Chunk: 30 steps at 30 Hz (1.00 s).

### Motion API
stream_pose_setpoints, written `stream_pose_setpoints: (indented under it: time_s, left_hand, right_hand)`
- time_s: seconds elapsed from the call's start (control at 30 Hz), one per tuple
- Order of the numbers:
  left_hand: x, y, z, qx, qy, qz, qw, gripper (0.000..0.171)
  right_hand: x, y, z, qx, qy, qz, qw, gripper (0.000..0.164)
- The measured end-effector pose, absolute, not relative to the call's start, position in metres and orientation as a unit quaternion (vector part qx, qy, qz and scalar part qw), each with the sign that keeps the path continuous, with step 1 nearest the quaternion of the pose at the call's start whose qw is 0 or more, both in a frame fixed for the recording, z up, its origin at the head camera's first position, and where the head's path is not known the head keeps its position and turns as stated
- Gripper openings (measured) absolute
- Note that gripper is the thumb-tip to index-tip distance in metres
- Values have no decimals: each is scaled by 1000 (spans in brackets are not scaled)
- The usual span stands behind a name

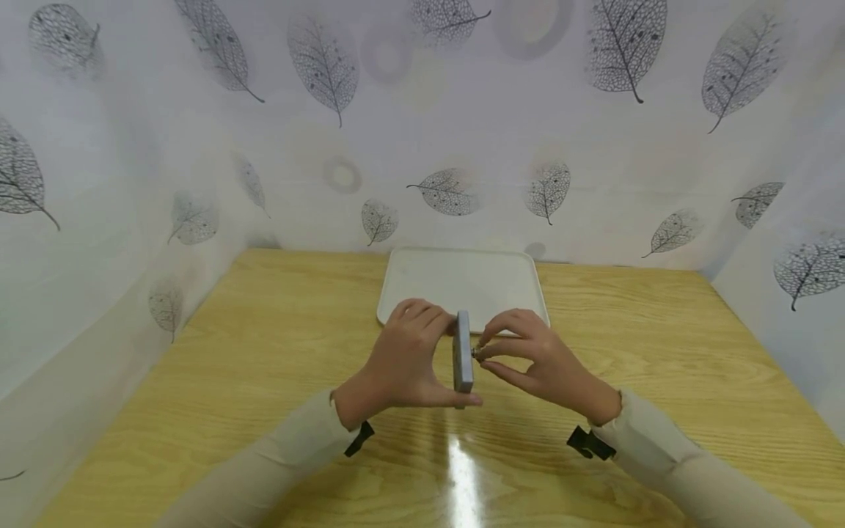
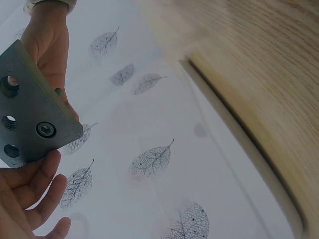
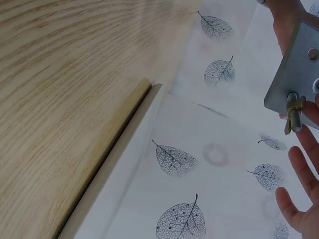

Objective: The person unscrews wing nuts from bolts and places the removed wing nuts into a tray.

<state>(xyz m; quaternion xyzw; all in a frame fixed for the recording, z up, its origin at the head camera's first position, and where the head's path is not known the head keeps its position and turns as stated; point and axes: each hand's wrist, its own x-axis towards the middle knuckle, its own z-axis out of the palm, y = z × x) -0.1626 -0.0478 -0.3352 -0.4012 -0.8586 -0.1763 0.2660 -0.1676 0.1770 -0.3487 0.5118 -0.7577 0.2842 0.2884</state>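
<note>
A grey metal plate (image 1: 463, 356) with several holes stands on edge above the table. My left hand (image 1: 405, 359) grips it by its edges, thumb below and fingers at the top. In the left wrist view a socket-head bolt (image 2: 46, 129) sits in one hole near a corner. Its threaded end (image 3: 294, 120) sticks out of the other face, carrying a brass-coloured wing nut (image 3: 296, 103). From the right, my right hand (image 1: 535, 356) pinches the wing nut between thumb and fingers. Its fingertips (image 3: 305, 137) are right at the bolt's end.
Behind the hands a white tray (image 1: 462, 282) lies on the wood-grain table (image 1: 264, 352), near its far edge. A pale cloth with leaf prints (image 1: 422, 147) hangs behind and along both sides. Dark straps (image 1: 590, 443) are worn at both wrists.
</note>
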Motion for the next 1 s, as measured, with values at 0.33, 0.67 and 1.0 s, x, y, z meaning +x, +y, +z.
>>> stream_pose_setpoints:
  time_s: [0.33,0.67,1.0]
  left_hand:
    - [-163,-48,-336,-400,-858,-176,270,77]
    - [-164,-49,-336,-398,-860,-177,267,76]
    - [-162,-48,-336,-399,-859,-181,265,76]
  right_hand:
    - [-171,179,-350,445,-821,279,225,28]
    - [-169,179,-348,467,-796,297,246,23]
    - [-165,178,-347,509,-766,263,292,31]
